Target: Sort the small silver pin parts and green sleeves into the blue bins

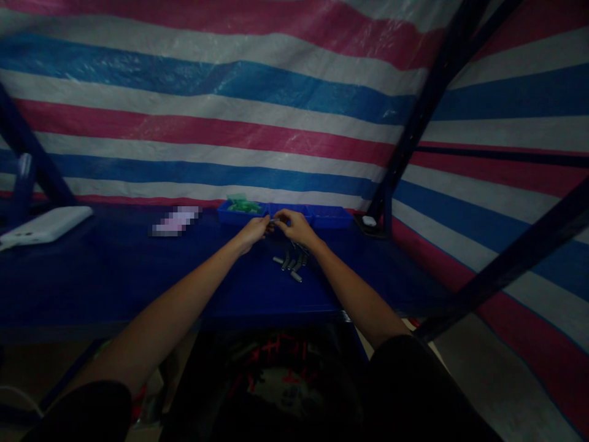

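Item: small grey part (pixel 275 220), centre of frame, between the 2 hands above the blue table (pixel 248 294). Left hand (pixel 254 233): fingers closed, gripping the part's near end. Right hand (pixel 297 228): thumb and forefinger pinched on its other end. Handling, as judged: light fingertip pressure, both ends aligned, work kept low over the table to catch drops. Loose stock: grey cylindrical pieces (pixel 291 264), heaped just below the hands. Containers: 3 blue compartments, upper centre; left tray (pixel 242 217) holding green pieces (pixel 246 207); middle tray (pixel 304 209) partly hidden, right tray (pixel 332 219) dim, contents of both indeterminable.
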Motion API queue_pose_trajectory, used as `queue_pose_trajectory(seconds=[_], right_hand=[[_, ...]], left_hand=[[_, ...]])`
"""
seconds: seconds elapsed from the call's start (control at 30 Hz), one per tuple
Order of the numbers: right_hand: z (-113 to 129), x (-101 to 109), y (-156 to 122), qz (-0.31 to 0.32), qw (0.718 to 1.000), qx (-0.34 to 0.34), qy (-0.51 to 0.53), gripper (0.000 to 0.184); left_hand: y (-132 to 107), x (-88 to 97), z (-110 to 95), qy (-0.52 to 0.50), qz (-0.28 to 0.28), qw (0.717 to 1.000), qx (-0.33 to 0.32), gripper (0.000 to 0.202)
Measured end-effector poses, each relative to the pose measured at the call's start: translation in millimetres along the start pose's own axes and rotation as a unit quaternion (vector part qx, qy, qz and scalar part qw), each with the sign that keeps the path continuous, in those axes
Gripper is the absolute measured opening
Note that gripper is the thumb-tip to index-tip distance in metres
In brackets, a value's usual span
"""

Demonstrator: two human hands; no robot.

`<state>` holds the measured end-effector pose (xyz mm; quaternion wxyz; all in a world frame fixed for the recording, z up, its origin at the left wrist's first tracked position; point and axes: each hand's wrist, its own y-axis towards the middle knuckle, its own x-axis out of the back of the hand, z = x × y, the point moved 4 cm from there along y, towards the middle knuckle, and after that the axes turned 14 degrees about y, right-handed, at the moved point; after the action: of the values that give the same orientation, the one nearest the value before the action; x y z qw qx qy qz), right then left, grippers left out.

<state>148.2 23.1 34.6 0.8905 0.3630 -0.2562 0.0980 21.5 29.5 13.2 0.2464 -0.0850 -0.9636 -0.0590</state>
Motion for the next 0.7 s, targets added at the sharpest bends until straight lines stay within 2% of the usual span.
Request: queue_pose_trajectory(seconds=[0.1, 0.17, 0.2, 0.3, 0.47, 0.6, 0.7], right_hand=[[3.2, 5.8, 0.2, -0.028, 0.998, 0.0, -0.058, 0.018], [2.6, 11.7, 0.4, -0.049, 0.993, -0.009, -0.106, 0.026], [1.1, 15.3, 0.5, -0.059, 0.99, -0.018, -0.126, 0.03], [-8.6, 30.4, -0.4, -0.094, 0.98, -0.064, -0.162, 0.038], [-31.0, 67.6, -8.8, -0.208, 0.957, -0.123, -0.163, 0.032], [-46.9, 82.5, -9.2, -0.283, 0.94, -0.143, -0.127, 0.024], [-54.5, 76.3, 2.1, -0.273, 0.94, -0.161, -0.125, 0.025]], left_hand=[[-0.6, -2.3, -0.9, 0.03, 0.013, 0.999, -0.032, 0.042], [-1.0, -5.2, -2.0, 0.121, 0.02, 0.989, -0.084, 0.04], [-1.6, -7.3, -3.2, 0.182, 0.021, 0.976, -0.121, 0.036], [-4.4, -16.0, -7.6, 0.343, 0.034, 0.911, -0.225, 0.026], [-2.6, -28.6, -19.8, 0.421, 0.054, 0.846, -0.324, 0.031], [-1.5, -42.6, -24.1, 0.486, 0.089, 0.79, -0.362, 0.031], [-4.8, -44.7, -23.2, 0.508, 0.08, 0.778, -0.36, 0.024]])
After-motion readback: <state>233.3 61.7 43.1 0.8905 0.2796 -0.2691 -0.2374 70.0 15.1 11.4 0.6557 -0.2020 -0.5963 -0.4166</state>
